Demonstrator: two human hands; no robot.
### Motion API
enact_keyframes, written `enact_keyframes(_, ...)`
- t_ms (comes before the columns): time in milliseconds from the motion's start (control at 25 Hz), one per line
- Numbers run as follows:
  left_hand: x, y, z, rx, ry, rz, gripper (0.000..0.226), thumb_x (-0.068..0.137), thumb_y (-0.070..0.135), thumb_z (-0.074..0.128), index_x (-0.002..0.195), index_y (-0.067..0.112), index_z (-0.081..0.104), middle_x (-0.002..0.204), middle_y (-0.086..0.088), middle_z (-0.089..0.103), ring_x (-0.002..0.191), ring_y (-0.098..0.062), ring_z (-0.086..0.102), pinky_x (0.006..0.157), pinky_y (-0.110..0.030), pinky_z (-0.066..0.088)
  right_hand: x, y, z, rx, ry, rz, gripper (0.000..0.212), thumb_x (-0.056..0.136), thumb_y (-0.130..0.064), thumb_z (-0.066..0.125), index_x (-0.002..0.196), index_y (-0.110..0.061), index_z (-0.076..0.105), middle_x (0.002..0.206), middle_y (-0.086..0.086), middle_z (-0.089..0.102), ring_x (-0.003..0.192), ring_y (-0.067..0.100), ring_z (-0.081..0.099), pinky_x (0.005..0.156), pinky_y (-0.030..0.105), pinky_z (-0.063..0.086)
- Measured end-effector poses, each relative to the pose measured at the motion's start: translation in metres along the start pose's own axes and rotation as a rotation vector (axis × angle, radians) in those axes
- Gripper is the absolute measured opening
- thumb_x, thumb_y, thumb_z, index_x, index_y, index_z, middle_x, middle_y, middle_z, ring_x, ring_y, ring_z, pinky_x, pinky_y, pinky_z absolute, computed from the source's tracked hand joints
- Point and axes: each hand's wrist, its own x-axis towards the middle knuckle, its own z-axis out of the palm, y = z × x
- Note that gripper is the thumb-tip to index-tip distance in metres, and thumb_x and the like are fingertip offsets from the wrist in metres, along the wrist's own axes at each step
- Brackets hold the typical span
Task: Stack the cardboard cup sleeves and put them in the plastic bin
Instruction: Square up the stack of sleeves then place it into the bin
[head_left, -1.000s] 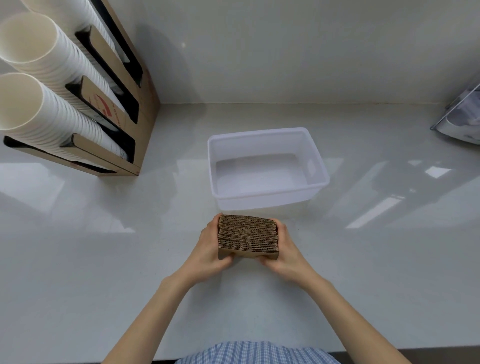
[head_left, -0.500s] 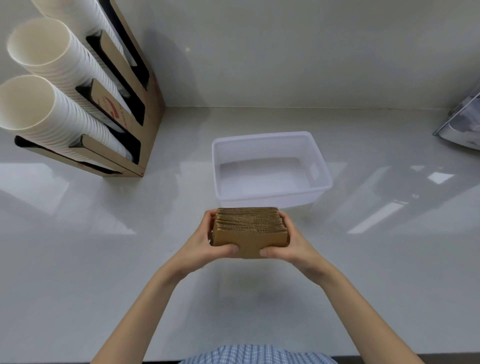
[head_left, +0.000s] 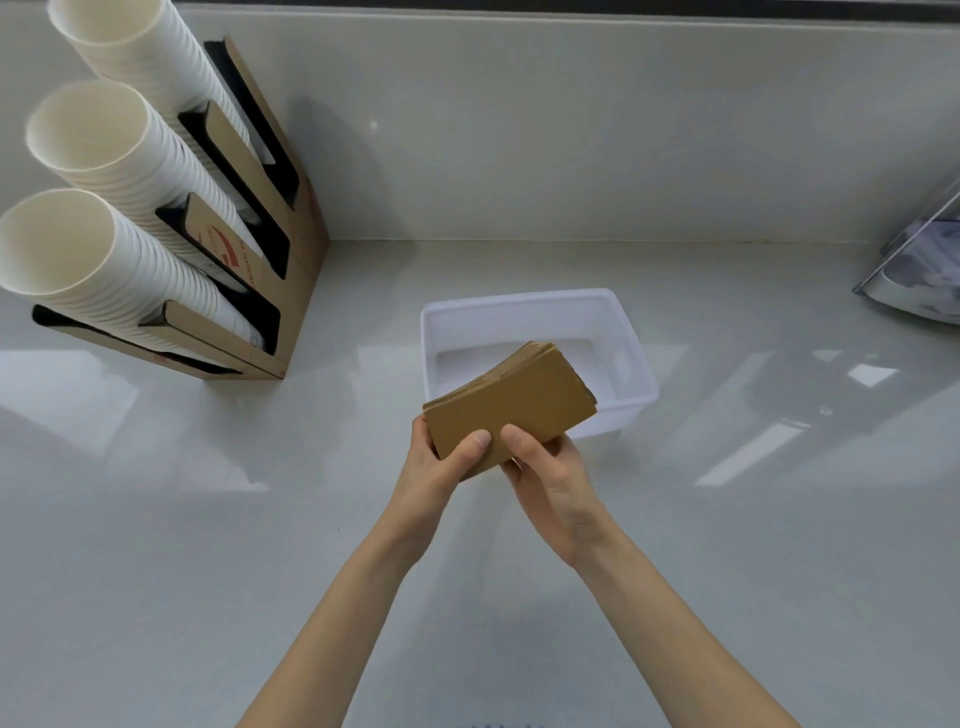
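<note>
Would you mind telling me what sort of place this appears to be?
Probably a café or drinks-service counter: a cardboard dispenser holds long stacks of white paper cups, and both hands hold a stack of cup sleeves over a plastic bin on a glossy pale countertop.

sleeve stack (head_left: 511, 402): matt brown cardboard
bin (head_left: 631, 332): translucent white plastic
counter (head_left: 208, 519): glossy, smooth
cups (head_left: 111, 156): white paper
</note>
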Motion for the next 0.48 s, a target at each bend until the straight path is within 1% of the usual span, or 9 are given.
enact_keyframes(40,0.001,0.000,0.002,-0.010,0.009,-0.003,0.084,0.057,0.049,0.071,0.127,0.014,0.040,0.127,-0.010,0.058,0.117,-0.021,0.056,0.105,-0.046,0.042,0.001,0.002,0.003,-0.006,0.012,-0.005,0.051,0.071,-0.024,0.067,0.117,-0.005,0.053,0.108,0.008,0.063,0.106,0.020,0.059,0.090,0.021,0.050)
enact_keyframes(80,0.002,0.000,0.004,-0.016,0.014,-0.007,0.084,0.058,0.049,0.071,0.127,0.013,0.040,0.127,-0.010,0.058,0.117,-0.021,0.056,0.105,-0.046,0.042,0.003,0.002,0.005,-0.011,0.024,-0.010,0.053,0.072,-0.026,0.064,0.118,-0.004,0.052,0.110,0.010,0.062,0.108,0.021,0.058,0.093,0.022,0.050)
enact_keyframes(160,0.004,0.001,0.005,-0.016,0.011,-0.021,0.083,0.058,0.049,0.072,0.127,0.015,0.040,0.126,-0.008,0.058,0.116,-0.019,0.057,0.102,-0.041,0.045,0.007,0.001,0.005,-0.017,0.039,-0.014,0.057,0.071,-0.028,0.063,0.120,-0.002,0.050,0.111,0.011,0.060,0.109,0.022,0.057,0.097,0.027,0.046)
enact_keyframes(200,0.005,0.002,0.005,-0.009,0.003,-0.031,0.082,0.058,0.048,0.072,0.126,0.015,0.040,0.125,-0.007,0.059,0.114,-0.016,0.058,0.098,-0.033,0.048,0.009,-0.001,0.003,-0.020,0.045,-0.012,0.058,0.071,-0.028,0.063,0.120,-0.002,0.049,0.111,0.011,0.060,0.109,0.022,0.056,0.099,0.029,0.045)
enact_keyframes(280,0.008,0.009,0.006,0.038,0.003,-0.051,0.071,0.066,0.042,0.073,0.124,0.018,0.039,0.118,0.001,0.059,0.105,-0.007,0.058,0.078,-0.012,0.051,0.015,-0.007,0.000,-0.031,0.057,-0.019,0.060,0.070,-0.028,0.063,0.122,-0.001,0.048,0.111,0.012,0.059,0.108,0.023,0.056,0.099,0.031,0.044)
enact_keyframes(320,0.010,0.014,0.006,0.067,0.019,-0.062,0.062,0.073,0.037,0.071,0.123,0.020,0.038,0.115,0.005,0.057,0.102,-0.004,0.057,0.071,-0.007,0.049,0.020,-0.011,-0.002,-0.037,0.067,-0.026,0.064,0.068,-0.028,0.064,0.123,-0.001,0.046,0.111,0.012,0.058,0.107,0.022,0.057,0.096,0.029,0.046)
enact_keyframes(360,0.013,0.019,0.004,0.094,0.042,-0.067,0.054,0.078,0.035,0.066,0.123,0.022,0.037,0.115,0.006,0.055,0.103,-0.004,0.055,0.071,-0.008,0.048,0.025,-0.016,-0.004,-0.039,0.085,-0.029,0.067,0.067,-0.027,0.066,0.124,-0.001,0.044,0.111,0.011,0.058,0.104,0.020,0.058,0.090,0.025,0.049)
enact_keyframes(400,0.016,0.023,0.001,0.110,0.079,-0.059,0.048,0.082,0.035,0.061,0.122,0.023,0.038,0.117,0.004,0.054,0.105,-0.008,0.054,0.076,-0.012,0.046,0.030,-0.023,-0.006,-0.042,0.106,-0.026,0.067,0.066,-0.026,0.067,0.124,-0.002,0.044,0.110,0.008,0.058,0.100,0.017,0.059,0.082,0.020,0.051)
enact_keyframes(480,0.024,0.028,-0.010,0.104,0.186,-0.018,0.033,0.088,0.035,0.051,0.118,0.023,0.044,0.120,0.000,0.053,0.109,-0.014,0.052,0.091,-0.022,0.042,0.041,-0.036,-0.012,-0.055,0.123,0.009,0.055,0.069,-0.023,0.063,0.120,-0.008,0.048,0.104,0.001,0.059,0.091,0.010,0.060,0.071,0.014,0.052)
